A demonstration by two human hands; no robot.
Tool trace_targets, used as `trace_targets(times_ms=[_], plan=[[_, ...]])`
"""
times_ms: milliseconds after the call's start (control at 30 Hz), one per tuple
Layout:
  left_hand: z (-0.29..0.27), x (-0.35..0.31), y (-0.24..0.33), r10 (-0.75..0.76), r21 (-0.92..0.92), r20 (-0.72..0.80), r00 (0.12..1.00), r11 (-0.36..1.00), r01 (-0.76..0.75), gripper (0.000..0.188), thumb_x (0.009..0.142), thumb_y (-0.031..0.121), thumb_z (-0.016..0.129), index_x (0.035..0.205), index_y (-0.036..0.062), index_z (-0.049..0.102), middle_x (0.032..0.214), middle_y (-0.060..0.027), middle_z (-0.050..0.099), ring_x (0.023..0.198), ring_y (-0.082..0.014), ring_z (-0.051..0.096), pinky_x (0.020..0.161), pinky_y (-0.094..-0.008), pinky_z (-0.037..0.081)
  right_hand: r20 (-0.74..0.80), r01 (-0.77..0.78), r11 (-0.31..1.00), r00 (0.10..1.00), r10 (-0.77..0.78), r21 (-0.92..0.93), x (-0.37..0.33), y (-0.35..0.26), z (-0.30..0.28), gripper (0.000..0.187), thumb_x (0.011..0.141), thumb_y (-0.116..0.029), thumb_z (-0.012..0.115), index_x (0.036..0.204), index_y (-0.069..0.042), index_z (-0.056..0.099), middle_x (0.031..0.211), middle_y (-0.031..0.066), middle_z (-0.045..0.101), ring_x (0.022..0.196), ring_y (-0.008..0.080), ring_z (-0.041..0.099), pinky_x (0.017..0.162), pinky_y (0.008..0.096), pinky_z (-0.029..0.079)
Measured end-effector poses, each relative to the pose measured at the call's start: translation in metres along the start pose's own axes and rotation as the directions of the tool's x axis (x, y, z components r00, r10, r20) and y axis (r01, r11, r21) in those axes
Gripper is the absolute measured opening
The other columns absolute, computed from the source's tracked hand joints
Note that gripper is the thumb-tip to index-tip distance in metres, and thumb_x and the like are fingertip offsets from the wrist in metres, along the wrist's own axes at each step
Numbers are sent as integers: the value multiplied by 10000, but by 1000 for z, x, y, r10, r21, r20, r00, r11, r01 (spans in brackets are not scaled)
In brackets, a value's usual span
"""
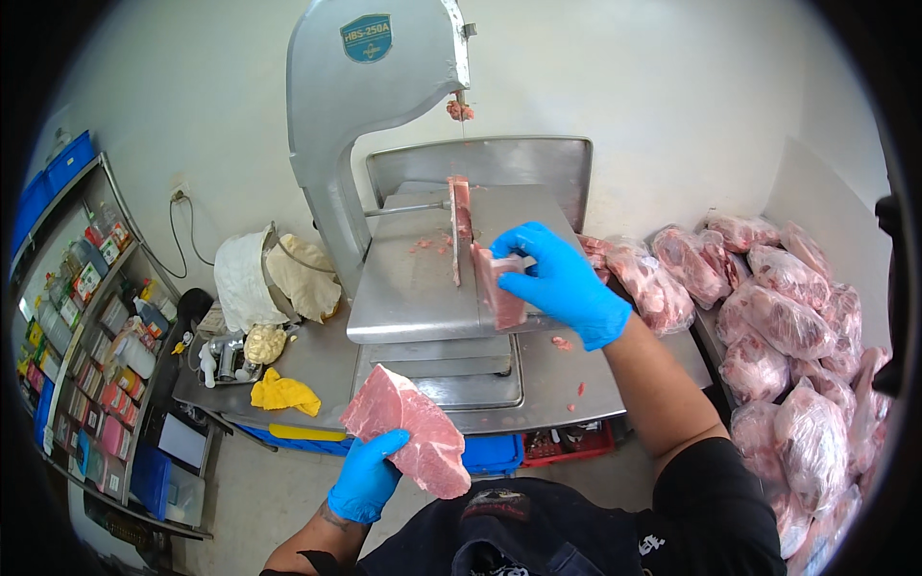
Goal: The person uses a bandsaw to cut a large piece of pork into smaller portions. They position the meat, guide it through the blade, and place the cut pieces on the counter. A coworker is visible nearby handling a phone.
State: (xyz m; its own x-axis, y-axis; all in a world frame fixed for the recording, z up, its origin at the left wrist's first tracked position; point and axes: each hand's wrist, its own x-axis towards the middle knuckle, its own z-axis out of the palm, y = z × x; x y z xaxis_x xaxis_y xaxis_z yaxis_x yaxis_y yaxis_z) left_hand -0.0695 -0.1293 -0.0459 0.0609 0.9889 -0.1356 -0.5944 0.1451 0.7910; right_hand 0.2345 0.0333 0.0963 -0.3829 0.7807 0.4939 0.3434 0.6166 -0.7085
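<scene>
Both my hands wear blue gloves. My left hand (370, 472) grips a slab of raw pink meat (413, 432) with pale fat, held out in front of the table edge, near my body. Over the steel saw table (403, 298), my right hand (557, 288) is closed around a thick cut of meat (499, 293) standing on edge. This cut is just right of the band saw's upright guide plate (454, 230), which has meat bits along it. The thin blade runs down from the grey band saw's arm (331, 86); its lower part is hidden.
Many plastic-wrapped meat pieces (788, 317) are heaped to the right. Left of the saw are a white bucket (250, 274) with a cloth, a metal grinder part (229, 360) and a yellow cloth (285, 392). A stocked shelf (96, 317) stands far left; blue (495, 453) and red crates (576, 446) sit below.
</scene>
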Motion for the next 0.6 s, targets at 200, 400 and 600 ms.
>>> trace_targets(times_ms=[200,400,600], plan=[[-8,1,1,-8,-16,27,1000,1000,8,648,885,38,722,1485,50,478,1365,-122,612,1253,-297,616,1066,-456,519,-117,45,997,992,-37,60,7,10,24,305,922,-104,725,1214,-76,640,1228,88,606,1127,236,639,949,360,543],[-12,0,3,9,-8,15,1000,1000,-9,634,889,35,722,1478,54,489,1349,-116,622,1242,-287,622,1061,-447,521,-67,-30,973,997,46,231,3,10,27,326,945,-67,704,1258,-87,613,1264,50,590,1181,191,620,1006,370,538],[-12,0,3,5,9,10,1000,1000,-5,613,891,27,719,1464,57,505,1327,-111,636,1218,-279,636,1042,-435,532,-36,28,960,999,-19,280,3,7,41,374,948,-2,690,1301,-90,601,1292,37,583,1213,159,595,1053,348,516]])
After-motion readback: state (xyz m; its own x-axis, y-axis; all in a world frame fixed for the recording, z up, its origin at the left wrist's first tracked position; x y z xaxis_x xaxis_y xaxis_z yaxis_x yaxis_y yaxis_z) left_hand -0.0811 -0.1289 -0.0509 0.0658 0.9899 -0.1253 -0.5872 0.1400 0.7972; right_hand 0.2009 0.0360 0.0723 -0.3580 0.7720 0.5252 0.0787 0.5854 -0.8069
